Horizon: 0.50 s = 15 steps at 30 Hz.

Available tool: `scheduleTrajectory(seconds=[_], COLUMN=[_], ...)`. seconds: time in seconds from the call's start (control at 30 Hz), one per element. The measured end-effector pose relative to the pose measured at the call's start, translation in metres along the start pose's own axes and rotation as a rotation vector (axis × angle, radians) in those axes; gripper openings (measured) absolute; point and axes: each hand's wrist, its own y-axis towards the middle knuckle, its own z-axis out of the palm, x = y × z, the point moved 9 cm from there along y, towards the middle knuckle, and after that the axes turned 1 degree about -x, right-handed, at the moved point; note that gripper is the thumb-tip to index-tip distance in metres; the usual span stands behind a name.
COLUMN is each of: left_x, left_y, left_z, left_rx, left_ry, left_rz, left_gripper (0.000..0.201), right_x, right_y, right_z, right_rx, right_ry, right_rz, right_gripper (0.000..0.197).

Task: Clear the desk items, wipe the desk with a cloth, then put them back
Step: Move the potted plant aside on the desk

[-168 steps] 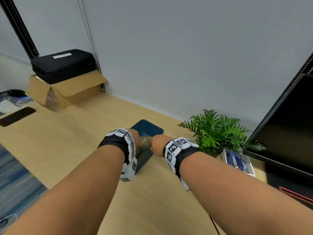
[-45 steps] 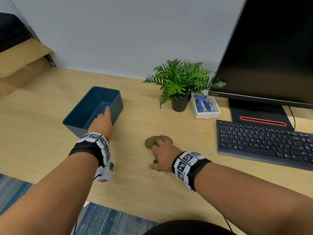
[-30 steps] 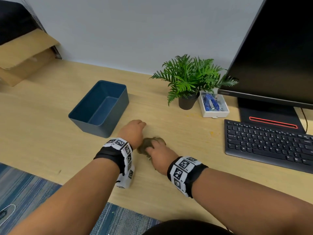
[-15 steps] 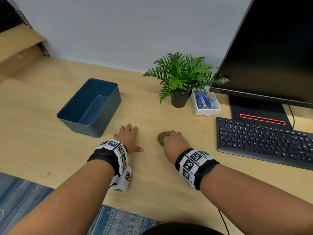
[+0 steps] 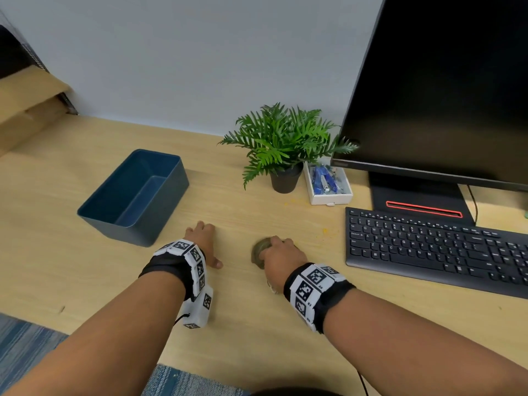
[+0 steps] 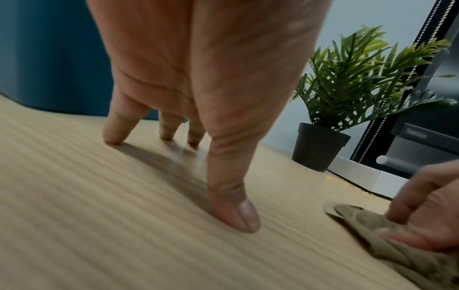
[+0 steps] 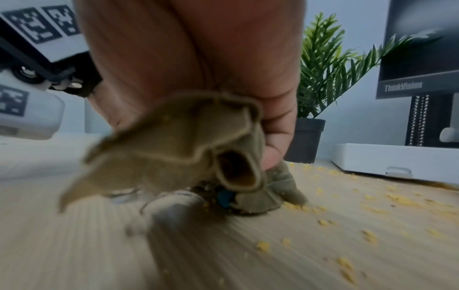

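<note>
My right hand (image 5: 281,257) grips a bunched olive-brown cloth (image 5: 259,250) and presses it on the wooden desk (image 5: 85,267), left of the keyboard (image 5: 437,252). In the right wrist view the cloth (image 7: 178,145) hangs crumpled under the palm, with yellow crumbs (image 7: 347,225) scattered to its right. My left hand (image 5: 203,241) rests on the desk with straight fingers (image 6: 233,212) touching the wood, holding nothing. An empty dark blue bin (image 5: 134,195) stands just beyond the left hand. The cloth (image 6: 387,229) and right hand's fingers also show in the left wrist view.
A small potted plant (image 5: 285,155) and a white tray of blue clips (image 5: 328,184) stand at the back, beside the black monitor (image 5: 445,90). A cardboard box (image 5: 25,101) sits far left. Yellow crumbs (image 5: 324,231) lie near the keyboard. Blue carpet (image 5: 25,347) shows below the desk edge.
Over the last second my left hand let go of the cloth and settled flat on the desk. My right hand carried the cloth rightward, toward the keyboard.
</note>
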Motion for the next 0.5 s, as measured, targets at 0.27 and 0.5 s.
scheduleTrajectory(seconds=[0.27,0.5], left_x=[-0.003,-0.042], left_y=[-0.014,-0.007], left_z=[0.000,-0.043], left_rx=[0.029,-0.107], left_ry=[-0.012,-0.222], left_rz=[-0.037,0.068], left_gripper=[0.092,0.067], right_x=[-0.010,-0.010], right_y=[0.002,0.002], right_z=[0.003,0.005], right_rx=[0.095,0.026], right_ry=[0.011,0.000], right_rz=[-0.111,-0.138], right_gripper=[0.046,0.043])
